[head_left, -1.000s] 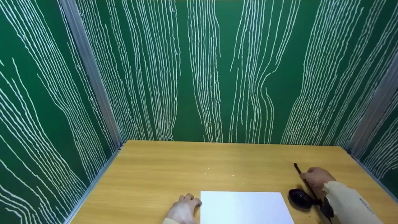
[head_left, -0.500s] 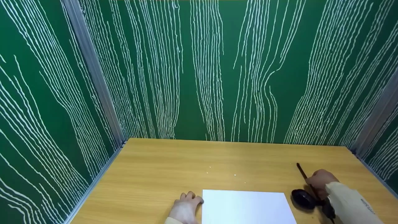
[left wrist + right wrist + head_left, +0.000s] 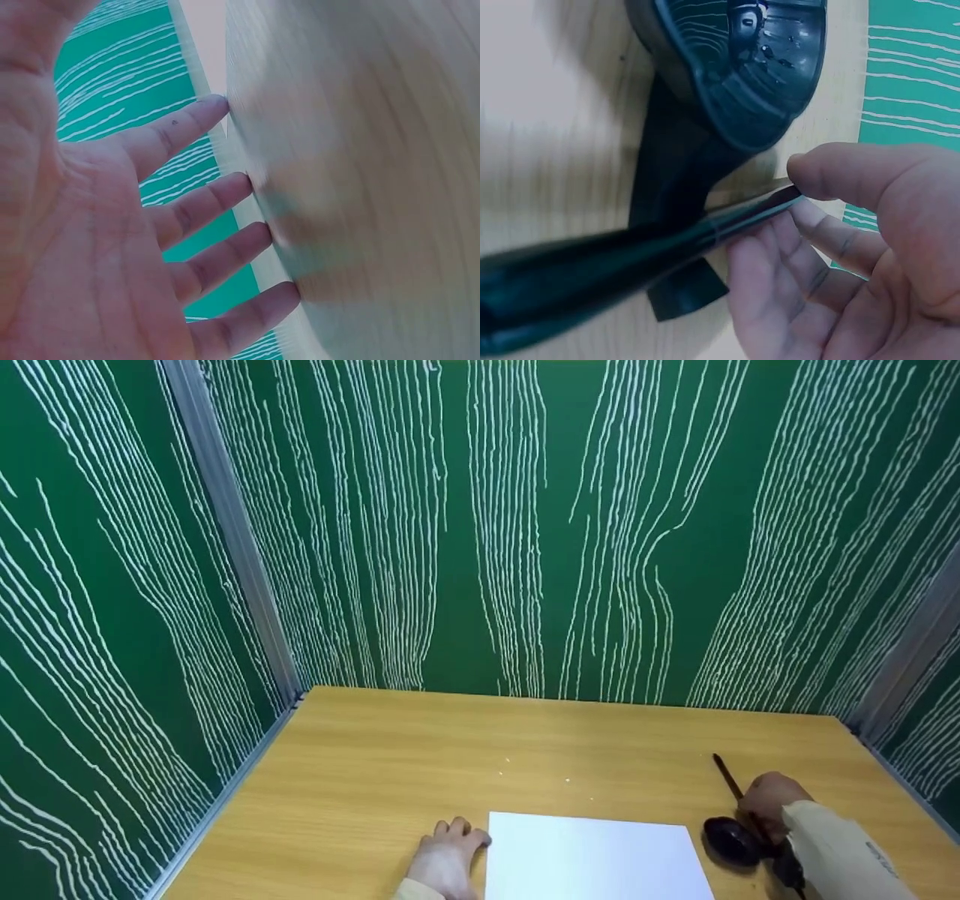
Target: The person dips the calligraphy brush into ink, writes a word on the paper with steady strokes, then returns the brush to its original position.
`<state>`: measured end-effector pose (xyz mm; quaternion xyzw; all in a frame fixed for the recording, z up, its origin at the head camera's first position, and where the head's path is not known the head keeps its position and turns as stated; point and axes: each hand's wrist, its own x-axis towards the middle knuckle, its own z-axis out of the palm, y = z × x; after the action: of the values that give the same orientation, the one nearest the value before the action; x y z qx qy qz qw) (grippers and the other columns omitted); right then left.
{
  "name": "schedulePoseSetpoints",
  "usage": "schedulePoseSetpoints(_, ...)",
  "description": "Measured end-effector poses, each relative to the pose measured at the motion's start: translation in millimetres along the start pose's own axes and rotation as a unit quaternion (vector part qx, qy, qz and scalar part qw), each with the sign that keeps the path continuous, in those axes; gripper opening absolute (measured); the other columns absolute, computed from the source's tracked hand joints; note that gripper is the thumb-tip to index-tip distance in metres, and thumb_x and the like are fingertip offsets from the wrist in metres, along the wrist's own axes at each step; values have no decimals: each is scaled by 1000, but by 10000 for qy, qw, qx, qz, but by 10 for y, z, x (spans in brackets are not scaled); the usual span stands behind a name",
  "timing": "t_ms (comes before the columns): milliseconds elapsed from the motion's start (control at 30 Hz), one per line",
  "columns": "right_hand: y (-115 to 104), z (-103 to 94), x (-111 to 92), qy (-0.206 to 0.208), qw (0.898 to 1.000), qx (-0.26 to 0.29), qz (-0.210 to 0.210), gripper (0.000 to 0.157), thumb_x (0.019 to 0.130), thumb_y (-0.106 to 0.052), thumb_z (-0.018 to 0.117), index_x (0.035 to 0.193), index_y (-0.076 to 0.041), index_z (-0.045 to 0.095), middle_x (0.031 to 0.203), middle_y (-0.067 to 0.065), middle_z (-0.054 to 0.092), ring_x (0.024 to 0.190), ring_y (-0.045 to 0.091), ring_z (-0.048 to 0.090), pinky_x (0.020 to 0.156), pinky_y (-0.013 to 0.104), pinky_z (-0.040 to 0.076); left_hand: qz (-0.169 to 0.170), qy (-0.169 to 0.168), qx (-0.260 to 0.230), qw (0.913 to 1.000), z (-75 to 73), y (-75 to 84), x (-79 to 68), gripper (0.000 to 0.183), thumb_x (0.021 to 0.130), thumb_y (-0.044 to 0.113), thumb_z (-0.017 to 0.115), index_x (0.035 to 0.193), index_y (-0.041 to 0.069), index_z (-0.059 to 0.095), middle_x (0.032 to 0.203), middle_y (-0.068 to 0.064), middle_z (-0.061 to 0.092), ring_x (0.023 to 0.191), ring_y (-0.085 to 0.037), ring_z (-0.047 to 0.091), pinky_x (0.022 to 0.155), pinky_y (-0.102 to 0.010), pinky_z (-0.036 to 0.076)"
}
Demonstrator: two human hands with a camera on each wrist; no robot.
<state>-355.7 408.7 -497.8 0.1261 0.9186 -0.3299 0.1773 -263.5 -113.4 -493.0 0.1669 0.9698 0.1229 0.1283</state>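
Observation:
My left hand [image 3: 442, 859] lies on the table with its fingers spread, its thumb right at the left edge of a white sheet [image 3: 592, 855]. In the left wrist view the straight fingertips [image 3: 285, 296] touch the wood. Off the sheet's right side, my right hand [image 3: 772, 802] grips a slender dark pen-like stick [image 3: 726, 775], which slants past it. Thumb and fingers [image 3: 832, 169] pinch this stick's thinner part in the right wrist view, and its thicker part runs to the lower left. Close beside it sits a glossy black, spoon-shaped dish [image 3: 731, 842] with a ridged hollow.
The wooden table [image 3: 375, 765] has several small white specks beyond the sheet. Green walls [image 3: 697, 607] with white wavy lines enclose its far side and both sides. Grey metal posts [image 3: 240, 525] stand at the corners. A black part [image 3: 787, 870] lies partly under the right sleeve.
My right hand has shifted slightly down along the stick, and more of the stick's far end shows beyond the fingers. The left hand stays at the sheet's edge. The view has tilted a little.

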Motion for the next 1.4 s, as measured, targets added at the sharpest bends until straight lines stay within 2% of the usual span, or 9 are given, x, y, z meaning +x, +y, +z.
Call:
schedulePoseSetpoints(200, 12, -9, -15, -98, 9999, 37, -28, 7, 91, -7, 63, 86, -4, 61, 71, 2, 58, 61, 13, 53, 56, 27, 45, 2, -22, -43, 10000, 39, -38, 31, 95, 61, 56, 97, 143, 26, 59, 141, -10, 54, 123, -32, 51, 102, -60, 48)
schedulePoseSetpoints(367, -38, -14, -72, 66, 9999, -42, -102, 9, 93, -8, 63, 94, 1, 62, 78, 4, 59, 67, 15, 55, 60, 28, 47, 46, 110, -108, 9999, 40, -28, 6, 93, 62, 55, 97, 142, 23, 60, 140, -11, 55, 122, -33, 51, 100, -60, 49)
schedulePoseSetpoints(500, -58, -22, -170, 250, 9989, -105, -379, 14, 92, -10, 64, 97, 3, 62, 75, 3, 58, 64, 15, 52, 59, 29, 45, 40, 109, -158, 9998, 55, -19, 2, 90, 64, 53, 96, 141, 21, 61, 139, -11, 55, 123, -34, 52, 100, -60, 49)
schedulePoseSetpoints(700, -96, -63, -367, 743, 9911, -192, -1088, 27, 94, -14, 65, 110, 8, 58, 80, 10, 66, 64, 17, 59, 59, 36, 52, 111, 61, -218, 9997, 228, -171, 173, 96, 60, 58, 96, 143, 25, 59, 143, -11, 53, 126, -36, 50, 100, -59, 47)
schedulePoseSetpoints(933, -174, -212, -551, 901, 9874, 177, -1286, 44, 101, -16, 61, 134, 7, 44, 79, 8, 57, 69, 20, 56, 60, 39, 59, 127, 203, -174, 9996, 50, -17, -36, 91, 64, 50, 96, 141, 18, 60, 139, -13, 55, 123, -37, 52, 99, -58, 49)
schedulePoseSetpoints(1067, -172, -297, -650, 1269, 9788, 210, -1592, 47, 102, -17, 60, 138, 8, 41, 88, 15, 65, 74, 21, 62, 64, 43, 62, 143, 247, -130, 9995, 45, -7, -51, 91, 64, 53, 96, 140, 18, 61, 139, -13, 56, 121, -36, 53, 99, -58, 49)
schedulePoseSetpoints(1233, -192, -290, -821, 1999, 9629, 438, -1757, 49, 104, -17, 58, 141, 8, 38, 95, 22, 67, 75, 22, 68, 65, 41, 63, 104, 244, -108, 9996, 58, 11, -59, 92, 62, 50, 97, 140, 18, 61, 140, -13, 56, 123, -37, 53, 101, -57, 49)
schedulePoseSetpoints(1333, -218, -219, -935, 2545, 9485, 640, -1775, 49, 105, -18, 56, 143, 7, 38, 95, 20, 66, 73, 19, 67, 61, 36, 62, 84, 261, -116, 9996, 56, 21, -65, 93, 60, 48, 98, 140, 18, 61, 139, -13, 56, 123, -37, 53, 101, -56, 49)
schedulePoseSetpoints(1400, -241, -153, -1007, 2986, 9341, 721, -1817, 48, 104, -18, 56, 143, 4, 41, 95, 19, 66, 71, 13, 64, 57, 32, 60, 45, 237, -136, 9996, 54, 27, -69, 93, 60, 46, 98, 140, 17, 60, 140, -13, 55, 124, -37, 52, 102, -58, 48)
